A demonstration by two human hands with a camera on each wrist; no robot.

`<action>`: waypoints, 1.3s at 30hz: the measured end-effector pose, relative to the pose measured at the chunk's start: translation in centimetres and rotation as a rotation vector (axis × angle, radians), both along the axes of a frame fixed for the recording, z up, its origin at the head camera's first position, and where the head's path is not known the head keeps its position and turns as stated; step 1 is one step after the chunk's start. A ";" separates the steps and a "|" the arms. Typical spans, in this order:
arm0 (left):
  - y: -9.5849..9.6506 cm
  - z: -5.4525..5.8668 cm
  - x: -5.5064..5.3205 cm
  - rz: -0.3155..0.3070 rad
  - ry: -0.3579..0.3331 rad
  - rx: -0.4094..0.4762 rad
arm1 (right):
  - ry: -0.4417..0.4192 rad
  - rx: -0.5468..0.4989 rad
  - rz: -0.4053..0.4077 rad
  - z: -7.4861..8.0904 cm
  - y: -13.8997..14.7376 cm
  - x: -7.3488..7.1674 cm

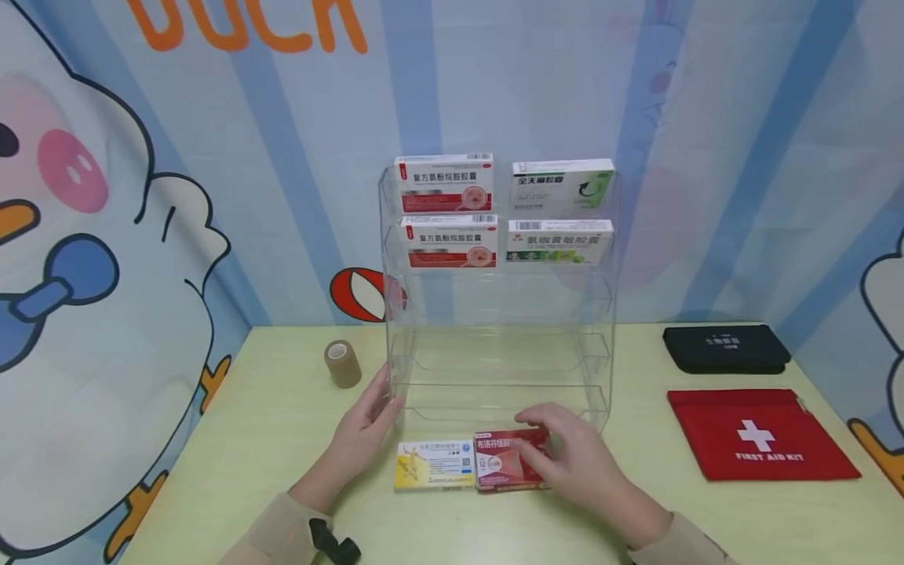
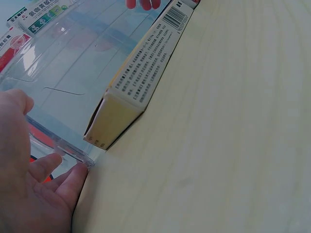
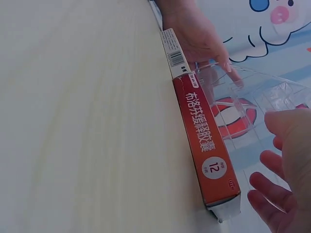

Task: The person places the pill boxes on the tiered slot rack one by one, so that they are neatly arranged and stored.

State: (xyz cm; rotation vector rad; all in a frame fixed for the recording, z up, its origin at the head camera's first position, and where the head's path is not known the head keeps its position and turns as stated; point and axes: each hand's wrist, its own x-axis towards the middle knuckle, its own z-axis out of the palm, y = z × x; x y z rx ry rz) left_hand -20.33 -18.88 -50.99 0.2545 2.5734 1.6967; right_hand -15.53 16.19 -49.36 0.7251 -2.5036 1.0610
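A clear tiered display rack point(image 1: 497, 353) stands on the table, with several medicine boxes in its upper tiers. My left hand point(image 1: 363, 424) holds the rack's lower left side, thumb in front and fingers around the outer edge; the left wrist view shows these fingers point(image 2: 73, 187) at the bottom corner. In front of the rack, a yellow and white medicine box point(image 1: 434, 464) and a red medicine box point(image 1: 497, 463) lie side by side, ends meeting. Over the red box's right part is my right hand point(image 1: 575, 455), fingers loosely bent. The right wrist view shows nothing between its fingers.
A brown tape roll point(image 1: 343, 364) stands left of the rack. To the right lie a black zipped case point(image 1: 727, 350) and a red first aid pouch point(image 1: 763, 435). A printed cloth backdrop point(image 1: 494, 78) hangs behind the table point(image 1: 233, 439).
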 end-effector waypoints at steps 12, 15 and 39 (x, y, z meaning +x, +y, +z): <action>0.2 0.2 0.0 -0.013 -0.011 0.017 | -0.062 0.115 -0.064 -0.4 -0.1 0.6; 0.2 0.2 0.1 -0.012 -0.009 0.015 | -0.081 0.152 -0.074 -0.2 -0.2 0.7; 0.0 0.0 -0.1 -0.008 -0.001 0.005 | -0.184 0.309 -0.102 0.9 -0.5 1.1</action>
